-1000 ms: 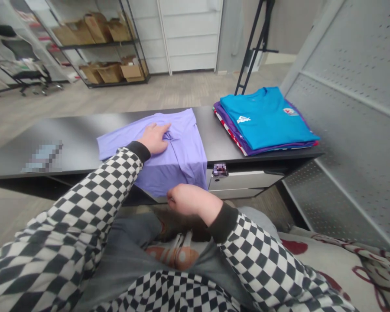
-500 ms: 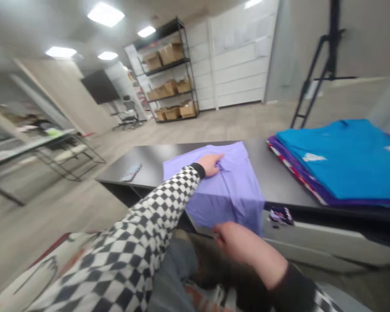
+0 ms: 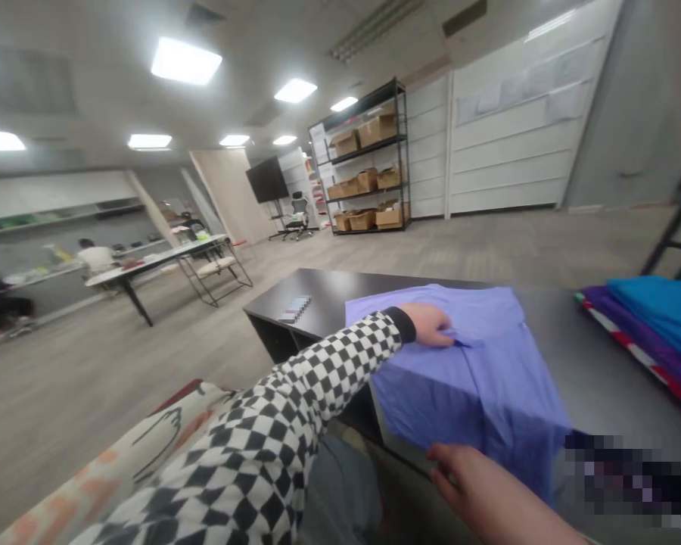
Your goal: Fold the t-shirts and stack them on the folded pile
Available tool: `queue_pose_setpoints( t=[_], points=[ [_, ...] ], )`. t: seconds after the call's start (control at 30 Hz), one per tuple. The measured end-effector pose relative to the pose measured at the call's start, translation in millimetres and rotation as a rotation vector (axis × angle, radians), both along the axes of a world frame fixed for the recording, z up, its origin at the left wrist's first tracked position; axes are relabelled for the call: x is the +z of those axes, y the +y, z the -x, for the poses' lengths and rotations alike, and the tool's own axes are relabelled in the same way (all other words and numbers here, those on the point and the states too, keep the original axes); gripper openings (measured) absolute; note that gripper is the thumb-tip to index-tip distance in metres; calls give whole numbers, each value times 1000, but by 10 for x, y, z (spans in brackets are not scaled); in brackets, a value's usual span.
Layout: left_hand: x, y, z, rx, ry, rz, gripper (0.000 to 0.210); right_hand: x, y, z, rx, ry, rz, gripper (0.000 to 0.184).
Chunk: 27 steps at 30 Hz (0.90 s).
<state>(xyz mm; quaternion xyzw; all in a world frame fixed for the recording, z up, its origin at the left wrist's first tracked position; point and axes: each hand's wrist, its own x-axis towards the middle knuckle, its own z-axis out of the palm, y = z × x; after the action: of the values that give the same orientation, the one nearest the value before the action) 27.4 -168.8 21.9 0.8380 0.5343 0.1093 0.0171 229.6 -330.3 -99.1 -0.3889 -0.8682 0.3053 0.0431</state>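
A light purple shirt [image 3: 488, 378] lies spread over the dark table, and its near part hangs down over the front edge. My left hand [image 3: 428, 324], in a black-cuffed checkered sleeve, rests on top of it. Its thumb and fingers are closed on a small fold of the cloth, and creases run out from there. In front of the hanging hem is my right hand [image 3: 477, 481], low and close to me. Its fingers are loosely bent, the thumb a little apart, and I see nothing in them.
The dark table [image 3: 329, 284] holds a blurred-out flat phone-like item [image 3: 295, 309] at left. A stack of folded blue and purple shirts [image 3: 652, 325] lies at right. Beyond are a shelf with cardboard boxes [image 3: 377, 132], a white table [image 3: 159, 257], and people seated far left.
The view has swung left and tilted up, so the shirt and both hands sit farther right and lower. My left hand stays on the shirt; my right hand remains near its hem.
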Motion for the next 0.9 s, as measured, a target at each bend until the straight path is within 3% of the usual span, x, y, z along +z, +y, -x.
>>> queue_pose_setpoints(
  t=[0.1,0.17,0.2,0.27,0.37,0.5,0.67,0.9],
  points=[
    [-41,59,60,45,-76,29,62,292,-116,3,75,-70,5,29],
    [-129,198,87,102,-107,12,58,403,-138,8,68,-121,-26,27],
    [-183,277,92,223,-89,-7,53,435,-138,6,56,-133,-35,26],
    [-288,416,95,314,-68,10,42,470,-139,-8,35,-139,-43,26],
    [-406,558,125,395,-23,74,46,483,-154,-29,28,-142,-64,26],
    [-465,719,238,514,6,98,40,463,-178,-25,46,-141,-85,29],
    [-424,908,357,516,-8,135,14,475,-187,-4,61,-130,-85,29],
    [-423,956,440,466,-39,139,19,529,-112,-2,0,-26,-138,26]
  ],
)
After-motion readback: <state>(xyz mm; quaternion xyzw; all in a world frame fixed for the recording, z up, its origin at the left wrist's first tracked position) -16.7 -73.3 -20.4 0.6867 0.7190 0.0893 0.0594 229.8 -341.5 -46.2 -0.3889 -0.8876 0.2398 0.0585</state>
